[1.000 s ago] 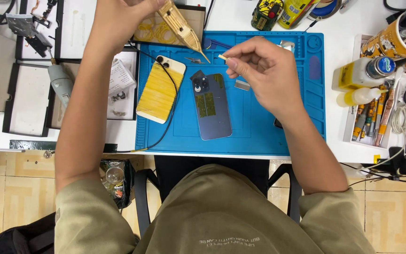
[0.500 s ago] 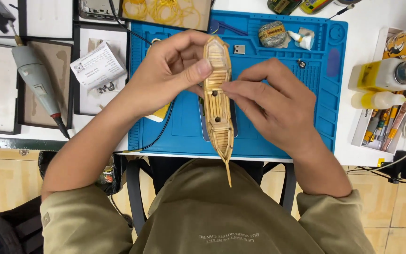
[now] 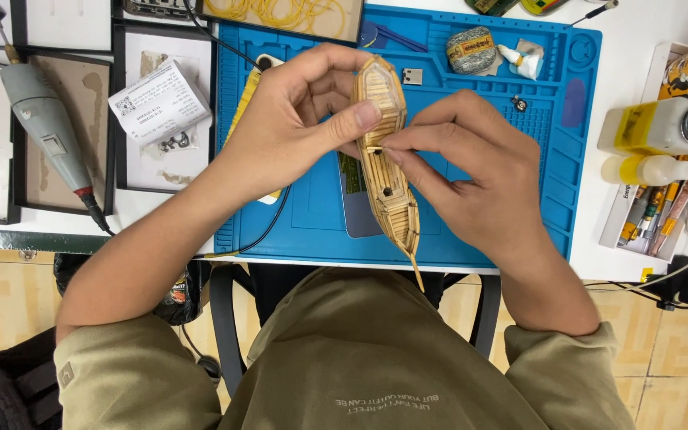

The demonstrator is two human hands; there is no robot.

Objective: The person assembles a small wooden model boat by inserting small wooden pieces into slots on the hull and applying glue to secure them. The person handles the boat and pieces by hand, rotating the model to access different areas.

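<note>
1. Grip, left hand (image 3: pixel 296 131): thumb and fingers pinch the broad end of the slender model boat of pale wooden sticks (image 3: pixel 388 159), thumb pad pressed on its near side. Hull is held in the air, its pointed end aimed towards the person's body.
2. Grip, right hand (image 3: pixel 471 187): thumb and forefinger pressed together on a tiny pale wooden sliver (image 3: pixel 374 149) at the boat's deck edge, about midway along the hull. Too small to tell whether the sliver is already seated.
3. Location: boat hangs above the blue silicone work mat (image 3: pixel 519 143) on the white desk (image 3: pixel 635 72). Directly under the boat lies a dark phone, back up (image 3: pixel 356 207); left of the boat, a yellow-backed phone (image 3: pixel 250 103), mostly hidden by the left hand.
4. Also left of the boat: grey rotary hand tool (image 3: pixel 45 127) and a white printed slip (image 3: pixel 157 99). Right of the boat: pale yellow squeeze bottles (image 3: pixel 650 147).
5. Step in hand, my judgement: fitting a small stick piece onto the deck.
6. Next move calls for: steady left hold, light fingertip pressure, alignment with neighbouring sticks. Risk: crushing the thin planking.
</note>
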